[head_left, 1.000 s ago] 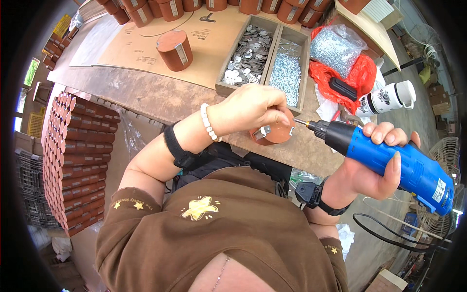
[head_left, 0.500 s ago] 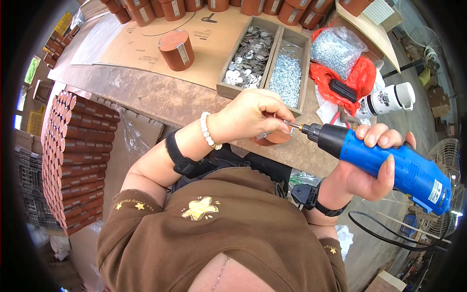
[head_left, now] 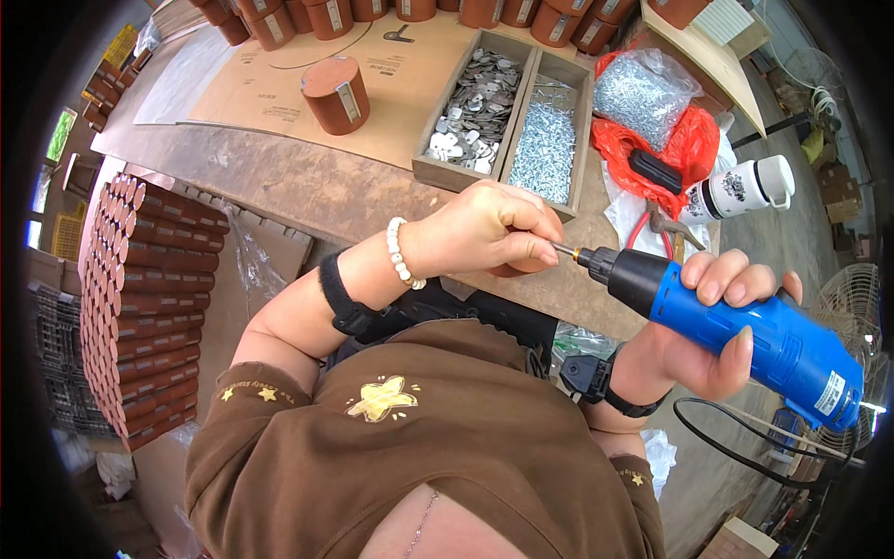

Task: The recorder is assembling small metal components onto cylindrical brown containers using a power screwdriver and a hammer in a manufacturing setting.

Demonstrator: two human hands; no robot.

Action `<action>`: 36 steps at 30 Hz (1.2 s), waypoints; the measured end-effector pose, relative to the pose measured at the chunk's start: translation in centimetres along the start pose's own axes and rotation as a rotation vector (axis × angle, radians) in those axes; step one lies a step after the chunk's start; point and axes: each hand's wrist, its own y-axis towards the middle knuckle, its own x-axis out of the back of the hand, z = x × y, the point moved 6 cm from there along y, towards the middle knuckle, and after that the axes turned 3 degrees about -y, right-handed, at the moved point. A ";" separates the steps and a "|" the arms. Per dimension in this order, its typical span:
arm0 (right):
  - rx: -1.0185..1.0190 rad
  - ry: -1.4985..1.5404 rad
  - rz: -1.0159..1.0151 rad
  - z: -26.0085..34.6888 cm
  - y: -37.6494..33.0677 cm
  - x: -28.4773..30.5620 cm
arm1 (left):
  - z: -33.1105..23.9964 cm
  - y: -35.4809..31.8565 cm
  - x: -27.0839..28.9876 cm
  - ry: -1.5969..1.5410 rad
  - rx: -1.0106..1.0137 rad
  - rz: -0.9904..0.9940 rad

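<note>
My left hand [head_left: 484, 233] is closed over a small brown cylinder [head_left: 507, 273], of which only a sliver shows under the fingers. Its fingertips pinch at the tip of the driver bit [head_left: 563, 250]; whether a screw sits there I cannot tell. My right hand [head_left: 708, 326] grips a blue electric screwdriver [head_left: 773, 345] with a black nose, pointed left at the left hand. Both hands are just over the near edge of the worn workbench [head_left: 307, 191].
A two-part wooden tray holds metal plates [head_left: 475, 93] and screws [head_left: 545, 140]. A brown cylinder [head_left: 335, 93] stands on cardboard. A clear bag of screws [head_left: 643, 88], red bag [head_left: 694, 144] and white jar [head_left: 745, 186] lie at right. Stacked brown cylinders [head_left: 140, 298] fill the left.
My left hand has dropped slightly and closed over the brown cylinder, hiding most of it. The screwdriver followed, its bit staying at the fingertips.
</note>
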 end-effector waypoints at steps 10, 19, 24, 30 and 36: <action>-0.026 -0.030 -0.034 -0.1 -0.4 0.4 | -0.4 0.1 -1.0 0.233 -0.155 0.040; 0.018 -0.059 -0.147 0.6 -0.2 2.3 | -0.3 -0.9 0.2 0.523 0.036 -0.035; 0.016 -0.053 -0.143 0.4 -0.1 2.3 | 0.1 -1.0 -0.6 0.402 0.041 -0.110; 0.013 -0.057 -0.131 0.4 -0.1 2.1 | 2.4 -1.2 -2.0 -0.356 0.332 -0.163; -0.003 -0.064 -0.118 0.3 -0.2 1.8 | 1.4 -0.8 -1.4 -0.311 0.201 -0.169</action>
